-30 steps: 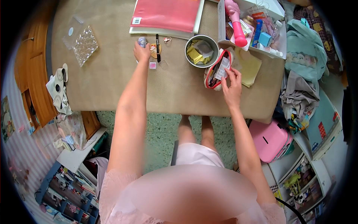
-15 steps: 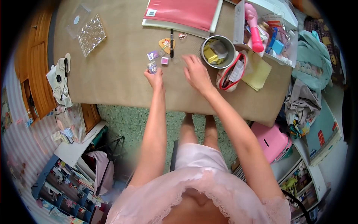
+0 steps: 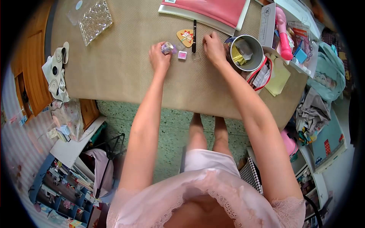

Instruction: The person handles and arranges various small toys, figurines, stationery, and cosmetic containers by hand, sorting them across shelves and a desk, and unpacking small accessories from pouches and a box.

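My left hand (image 3: 157, 56) is closed around a small shiny silvery-purple item (image 3: 166, 47) whose kind I cannot make out. Beside it lies a small purple packet (image 3: 174, 49), partly covered. A little to the right stands a small pink-topped cube (image 3: 182, 55). Beyond that are a yellow wooden-looking piece with a flower picture (image 3: 185, 37) and an upright-lying black pen (image 3: 194, 36). My right hand (image 3: 214, 48) rests between the pen and a metal tin (image 3: 247, 67). Its fingers are curled, and whatever they may hold is hidden.
Gold and clear wrappers (image 3: 239, 55) lie in the tin. A red-edged pouch (image 3: 262, 78), yellow paper (image 3: 278, 79) and a box of odds and ends (image 3: 268, 24) stand at right. A pink folder (image 3: 209, 13) lies at the back, a clear glittery packet (image 3: 96, 22) at the left.
My view has shifted, so the table things sit further right. Both hands have moved forward over the table. My right hand's fingers, spread before, are now curled near the pen.
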A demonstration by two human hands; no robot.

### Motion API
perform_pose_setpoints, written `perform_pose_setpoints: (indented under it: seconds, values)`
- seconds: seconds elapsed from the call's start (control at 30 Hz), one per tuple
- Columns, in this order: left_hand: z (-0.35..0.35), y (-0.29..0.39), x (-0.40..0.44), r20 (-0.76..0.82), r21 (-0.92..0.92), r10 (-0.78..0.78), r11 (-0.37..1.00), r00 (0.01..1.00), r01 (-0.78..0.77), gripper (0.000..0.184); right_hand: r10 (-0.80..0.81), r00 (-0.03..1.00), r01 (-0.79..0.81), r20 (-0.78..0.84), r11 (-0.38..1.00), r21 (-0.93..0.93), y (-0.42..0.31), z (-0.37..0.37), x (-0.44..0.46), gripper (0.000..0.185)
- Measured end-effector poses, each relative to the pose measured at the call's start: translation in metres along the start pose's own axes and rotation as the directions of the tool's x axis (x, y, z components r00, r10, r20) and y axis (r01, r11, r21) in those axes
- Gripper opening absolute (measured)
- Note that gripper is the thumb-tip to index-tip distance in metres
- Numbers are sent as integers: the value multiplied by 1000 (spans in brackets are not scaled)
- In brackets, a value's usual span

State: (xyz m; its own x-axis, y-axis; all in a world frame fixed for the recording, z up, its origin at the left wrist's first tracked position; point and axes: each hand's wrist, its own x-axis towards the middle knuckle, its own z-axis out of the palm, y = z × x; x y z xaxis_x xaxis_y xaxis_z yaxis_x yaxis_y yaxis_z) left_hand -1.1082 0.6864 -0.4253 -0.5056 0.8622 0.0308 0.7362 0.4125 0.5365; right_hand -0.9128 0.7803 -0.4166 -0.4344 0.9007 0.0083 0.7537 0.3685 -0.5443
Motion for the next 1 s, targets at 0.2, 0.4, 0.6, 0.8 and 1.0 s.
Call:
perform_pose_setpoints:
  seconds: [0.2,0.4,0.6,0.8,1.0]
  values:
    - [-1,2,0,165,139,-143,983,976,121,38,-29,999,22,23,969,245,-47,7,-24,17]
    - [-5,8,-7,114,88,-138,988,984,129,39,-125,992,122,12,985,119,-67,37,-35,14]
    - [-9,10,-10,188,135,-158,982,969,134,40,-220,969,198,117,965,172,-67,24,-56,17]
    - [-11,13,-19,279,98,-258,966,925,240,36,173,979,-205,109,844,495,-50,9,-69,19]
    - [15,3,-27,230,-355,-444,790,866,500,29,429,895,-445,126,835,323,-30,2,-53,23]
